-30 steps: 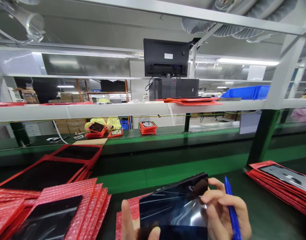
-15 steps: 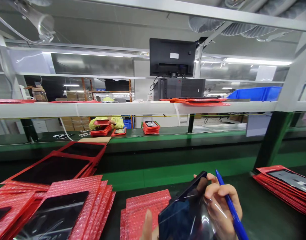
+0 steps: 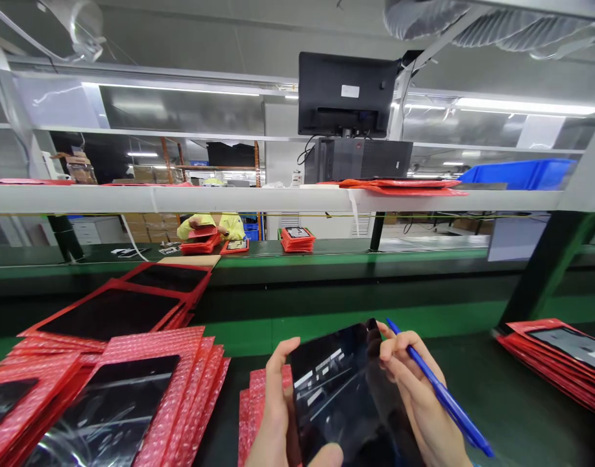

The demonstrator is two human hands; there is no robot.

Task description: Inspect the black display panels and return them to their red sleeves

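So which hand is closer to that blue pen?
Right. The right hand holds the pen between its fingers; the left hand is across the dark panel, gripping its left edge.

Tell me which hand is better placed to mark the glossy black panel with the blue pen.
Right. The right hand already holds the blue pen beside the glossy black panel, while the left hand grips its left edge.
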